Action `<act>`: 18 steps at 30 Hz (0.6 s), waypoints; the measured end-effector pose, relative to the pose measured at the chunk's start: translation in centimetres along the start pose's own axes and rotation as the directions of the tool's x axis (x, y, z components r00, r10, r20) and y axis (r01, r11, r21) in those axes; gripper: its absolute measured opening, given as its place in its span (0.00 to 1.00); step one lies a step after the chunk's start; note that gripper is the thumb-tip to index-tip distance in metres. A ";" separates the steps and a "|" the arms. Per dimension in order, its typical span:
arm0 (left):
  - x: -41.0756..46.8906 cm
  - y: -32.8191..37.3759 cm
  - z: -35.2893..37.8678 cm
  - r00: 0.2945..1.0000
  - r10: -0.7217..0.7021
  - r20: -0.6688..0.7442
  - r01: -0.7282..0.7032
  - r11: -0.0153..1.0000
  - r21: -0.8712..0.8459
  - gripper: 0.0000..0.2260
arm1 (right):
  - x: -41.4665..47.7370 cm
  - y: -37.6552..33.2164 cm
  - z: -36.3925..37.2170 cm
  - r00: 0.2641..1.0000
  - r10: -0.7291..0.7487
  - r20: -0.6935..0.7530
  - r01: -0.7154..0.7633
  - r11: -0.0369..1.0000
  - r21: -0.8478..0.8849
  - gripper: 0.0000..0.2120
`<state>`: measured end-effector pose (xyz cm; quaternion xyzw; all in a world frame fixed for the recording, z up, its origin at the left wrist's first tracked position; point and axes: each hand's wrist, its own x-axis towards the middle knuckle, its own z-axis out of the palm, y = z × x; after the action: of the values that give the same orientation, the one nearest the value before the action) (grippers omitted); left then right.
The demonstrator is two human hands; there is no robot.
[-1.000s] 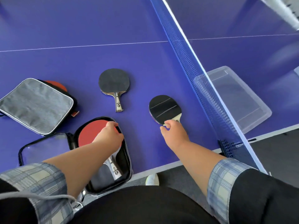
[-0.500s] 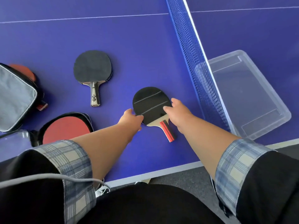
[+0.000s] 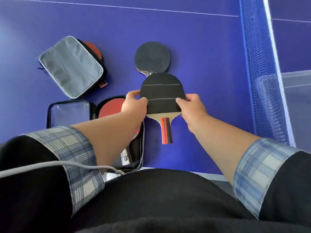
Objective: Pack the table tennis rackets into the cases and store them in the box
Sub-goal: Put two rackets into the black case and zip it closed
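Note:
I hold a black-faced racket (image 3: 161, 91) with a red-and-black striped handle above the blue table. My left hand (image 3: 134, 105) pinches its left edge and my right hand (image 3: 190, 106) pinches its right edge. Just beyond it a second black racket (image 3: 152, 58) lies flat, its handle hidden behind the held one. At my left, an open black case (image 3: 136, 148) holds a red-faced racket (image 3: 111, 108), partly under my left forearm. A grey case (image 3: 70, 66) lies farther left with a red racket (image 3: 94, 49) poking out behind it.
The blue net (image 3: 257, 73) runs along the right side. Behind it, at the right edge, stands the clear plastic box (image 3: 296, 81). The open case's clear flap (image 3: 69, 113) lies to its left. The table's near edge (image 3: 185, 171) is at my waist.
My left hand left the open case and joined my right on the striped-handled racket. Both hands lifted it off the table and turned its handle toward me. The view swung left.

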<state>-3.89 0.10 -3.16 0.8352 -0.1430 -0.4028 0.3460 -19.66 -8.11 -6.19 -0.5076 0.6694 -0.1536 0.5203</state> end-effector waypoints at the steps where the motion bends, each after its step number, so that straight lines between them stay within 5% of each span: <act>1: 0.4 -0.7 -1.5 0.999 -0.009 -0.038 0.008 1.000 -0.025 0.19 | -0.6 -0.6 1.6 1.000 -0.007 0.027 0.006 1.000 0.011 0.12; 8: 2.6 -5.9 -9.9 0.988 -0.090 -0.126 0.089 0.996 -0.012 0.19 | -4.7 -1.4 10.8 0.986 -0.039 0.163 0.047 0.998 -0.044 0.13; 18: 5.4 -9.3 -12.2 0.999 0.000 0.050 -0.014 0.961 0.275 0.25 | -7.9 1.2 14.3 0.996 0.043 0.084 -0.023 0.973 -0.228 0.13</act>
<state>8.59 9.67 -7.40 0.8645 -0.2088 -0.3982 0.2244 -8.49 3.63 -8.70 -0.5587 0.6673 -0.0450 0.4904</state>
